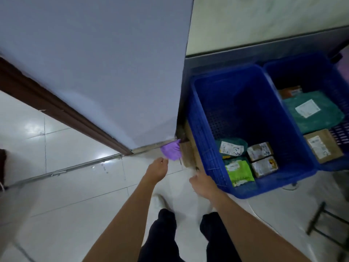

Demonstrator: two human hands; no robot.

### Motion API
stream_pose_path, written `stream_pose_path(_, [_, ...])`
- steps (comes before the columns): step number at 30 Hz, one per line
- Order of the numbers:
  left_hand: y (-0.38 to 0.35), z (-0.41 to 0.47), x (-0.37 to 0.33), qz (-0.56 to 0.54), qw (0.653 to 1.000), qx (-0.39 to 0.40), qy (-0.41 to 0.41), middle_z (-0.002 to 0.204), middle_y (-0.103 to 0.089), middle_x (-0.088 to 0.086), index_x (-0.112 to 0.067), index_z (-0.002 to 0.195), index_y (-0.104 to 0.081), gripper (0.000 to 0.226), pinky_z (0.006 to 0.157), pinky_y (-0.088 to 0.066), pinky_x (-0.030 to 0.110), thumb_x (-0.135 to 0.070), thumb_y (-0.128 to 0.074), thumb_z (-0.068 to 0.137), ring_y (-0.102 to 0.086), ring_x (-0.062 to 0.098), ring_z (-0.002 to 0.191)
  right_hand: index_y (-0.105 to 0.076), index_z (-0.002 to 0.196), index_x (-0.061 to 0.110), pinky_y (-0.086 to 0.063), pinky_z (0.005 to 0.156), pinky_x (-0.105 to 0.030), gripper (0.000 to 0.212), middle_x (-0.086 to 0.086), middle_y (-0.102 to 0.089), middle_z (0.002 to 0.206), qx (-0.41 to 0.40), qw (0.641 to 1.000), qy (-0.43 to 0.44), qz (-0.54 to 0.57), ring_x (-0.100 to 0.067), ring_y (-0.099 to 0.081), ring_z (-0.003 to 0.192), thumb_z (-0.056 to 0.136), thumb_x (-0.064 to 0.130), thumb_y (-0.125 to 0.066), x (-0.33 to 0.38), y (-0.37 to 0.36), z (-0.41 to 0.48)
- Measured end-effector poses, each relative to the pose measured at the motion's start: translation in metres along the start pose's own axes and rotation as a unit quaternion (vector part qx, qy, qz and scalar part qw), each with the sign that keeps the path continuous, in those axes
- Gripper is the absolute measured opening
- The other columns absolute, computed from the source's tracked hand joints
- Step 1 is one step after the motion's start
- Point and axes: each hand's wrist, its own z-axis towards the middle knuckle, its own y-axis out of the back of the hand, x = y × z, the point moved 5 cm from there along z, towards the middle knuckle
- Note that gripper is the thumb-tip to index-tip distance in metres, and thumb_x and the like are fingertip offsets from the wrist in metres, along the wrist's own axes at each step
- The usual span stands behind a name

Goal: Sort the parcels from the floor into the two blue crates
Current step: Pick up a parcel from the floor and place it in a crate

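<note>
Two blue crates stand side by side on the tiled floor at the right. The left crate [200,118] holds several small parcels: a green pouch [239,173], a teal bag and two brown boxes. In the right crate [273,72] lie a large teal bag [321,120] and brown boxes. A purple parcel [171,151] is at the wall corner, left of the crates. My left hand [157,170] pinches its near edge. My right hand [203,183] hovers by the left crate's near corner, fingers loose, holding nothing.
A pale wall panel [94,63] with a brown skirting board fills the upper left. Flat cardboard [188,148] leans between wall and left crate. A dark metal frame [321,220] stands at the lower right. My legs in dark trousers are below.
</note>
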Motion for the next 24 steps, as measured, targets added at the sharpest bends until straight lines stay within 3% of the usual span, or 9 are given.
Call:
stream_pose_path(2, [-0.005, 0.016, 0.001, 0.030, 0.999, 0.026, -0.009, 0.126, -0.065, 0.017, -0.010, 0.120, -0.063, 0.046, 0.105, -0.046, 0.045, -0.044, -0.038, 0.102, -0.060, 0.037, 0.117, -0.059, 0.080, 0.012, -0.051, 0.080, -0.040, 0.026, -0.012, -0.065, 0.091, 0.002, 1.000, -0.016, 0.013, -0.033, -0.065, 0.095, 0.091, 0.028, -0.042, -0.006, -0.006, 0.022])
stream_pose_path(5, [-0.019, 0.045, 0.006, 0.055, 0.996, 0.058, -0.025, 0.134, -0.061, 0.016, -0.011, 0.130, -0.061, 0.052, 0.108, -0.044, 0.048, -0.047, -0.038, 0.101, -0.058, 0.034, 0.123, -0.065, 0.108, 0.002, -0.053, 0.088, -0.041, 0.039, -0.015, -0.065, 0.100, 0.012, 0.999, -0.037, 0.035, -0.036, -0.064, 0.103, 0.097, 0.028, -0.039, -0.022, -0.015, 0.065])
stream_pose_path(7, [-0.029, 0.070, 0.011, 0.077, 0.994, 0.065, -0.037, 0.137, -0.060, 0.015, -0.012, 0.134, -0.059, 0.052, 0.109, -0.043, 0.047, -0.048, -0.037, 0.102, -0.056, 0.034, 0.125, -0.065, 0.115, 0.001, -0.055, 0.092, -0.048, 0.043, -0.019, -0.069, 0.107, 0.009, 0.995, -0.048, 0.089, -0.037, -0.066, 0.103, 0.097, 0.031, -0.041, -0.036, -0.027, 0.098])
stream_pose_path(9, [-0.041, 0.104, 0.016, 0.114, 0.990, 0.058, -0.059, 0.143, -0.056, 0.013, -0.013, 0.139, -0.055, 0.053, 0.112, -0.040, 0.045, -0.047, -0.034, 0.105, -0.053, 0.032, 0.129, -0.064, 0.115, 0.003, -0.056, 0.089, -0.044, 0.041, -0.018, -0.070, 0.100, -0.002, 0.984, -0.076, 0.162, -0.035, -0.067, 0.091, 0.097, 0.033, -0.044, -0.050, -0.046, 0.138])
stream_pose_path(11, [-0.057, 0.145, 0.023, 0.159, 0.983, 0.054, -0.075, 0.146, -0.053, 0.011, -0.013, 0.142, -0.053, 0.051, 0.113, -0.036, 0.040, -0.044, -0.031, 0.107, -0.051, 0.031, 0.132, -0.063, 0.116, 0.010, -0.053, 0.076, -0.039, 0.032, -0.012, -0.065, 0.085, -0.001, 0.965, -0.112, 0.235, -0.026, -0.062, 0.076, 0.099, 0.032, -0.045, -0.063, -0.064, 0.176])
stream_pose_path(13, [-0.075, 0.189, 0.032, 0.189, 0.977, 0.049, -0.087, 0.143, -0.056, 0.012, -0.011, 0.135, -0.058, 0.048, 0.107, -0.037, 0.034, -0.041, -0.031, 0.108, -0.052, 0.031, 0.129, -0.062, 0.113, 0.011, -0.047, 0.067, -0.033, 0.027, -0.009, -0.062, 0.082, -0.001, 0.957, -0.123, 0.264, -0.022, -0.058, 0.072, 0.100, 0.027, -0.046, -0.082, -0.084, 0.219])
stream_pose_path(18, [-0.120, 0.303, 0.045, 0.214, 0.968, 0.025, -0.131, 0.139, -0.057, 0.016, -0.005, 0.132, -0.057, 0.044, 0.099, -0.034, 0.027, -0.031, -0.031, 0.109, -0.053, 0.030, 0.126, -0.057, 0.093, 0.015, -0.045, 0.067, -0.032, 0.015, -0.009, -0.059, 0.083, -0.028, 0.935, -0.124, 0.332, -0.021, -0.055, 0.076, 0.100, 0.021, -0.045, -0.124, -0.144, 0.334])
stream_pose_path(22, [-0.160, 0.379, 0.051, 0.223, 0.963, -0.014, -0.151, 0.141, -0.056, 0.012, -0.013, 0.139, -0.054, 0.040, 0.103, -0.039, 0.034, -0.029, -0.037, 0.106, -0.054, 0.029, 0.127, -0.056, 0.106, 0.013, -0.048, 0.067, -0.032, 0.014, -0.007, -0.059, 0.090, -0.044, 0.911, -0.116, 0.393, -0.018, -0.055, 0.071, 0.102, 0.025, -0.048, -0.152, -0.190, 0.417])
stream_pose_path(24, [-0.177, 0.412, 0.054, 0.235, 0.958, -0.031, -0.164, 0.139, -0.057, 0.013, -0.011, 0.140, -0.051, 0.040, 0.104, -0.042, 0.036, -0.027, -0.042, 0.105, -0.054, 0.030, 0.126, -0.051, 0.107, 0.015, -0.052, 0.080, -0.041, 0.013, -0.010, -0.056, 0.101, -0.049, 0.902, -0.099, 0.418, -0.021, -0.056, 0.078, 0.101, 0.026, -0.051, -0.165, -0.204, 0.451])
